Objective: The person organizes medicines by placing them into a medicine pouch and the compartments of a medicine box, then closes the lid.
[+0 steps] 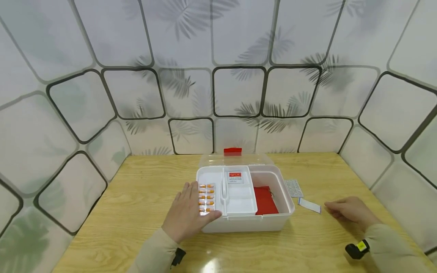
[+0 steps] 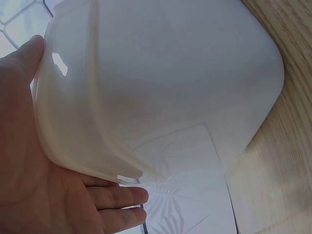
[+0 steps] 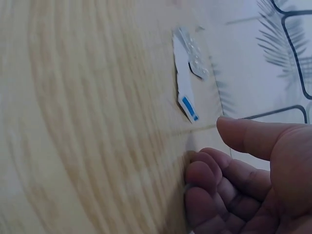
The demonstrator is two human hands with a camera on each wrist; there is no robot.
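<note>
My left hand (image 1: 186, 214) rests over the left front corner of a white plastic medicine box (image 1: 246, 224), thumb on the front rim. Its fingers are extended along the left side, as the left wrist view also shows. Under that hand's edge, a blister pack of orange-and-white capsules (image 1: 210, 197) lies in the box's white tray (image 1: 239, 206). On the table to the right, my right hand (image 1: 351, 210) lies with loosely curled fingers, holding nothing visible. Just left of it is a white paper strip (image 1: 309, 205) with blue ends; beyond the strip lies a silvery blister pack (image 1: 293, 188).
The box's clear lid (image 1: 211, 160), with a red latch (image 1: 233, 151), is tipped back behind it. A small red-and-white packet (image 1: 235, 177) sits in the tray. A red pouch (image 1: 264, 201) lies in the box's right part. Patterned curtains (image 1: 239, 91) surround the wooden table (image 1: 146, 174).
</note>
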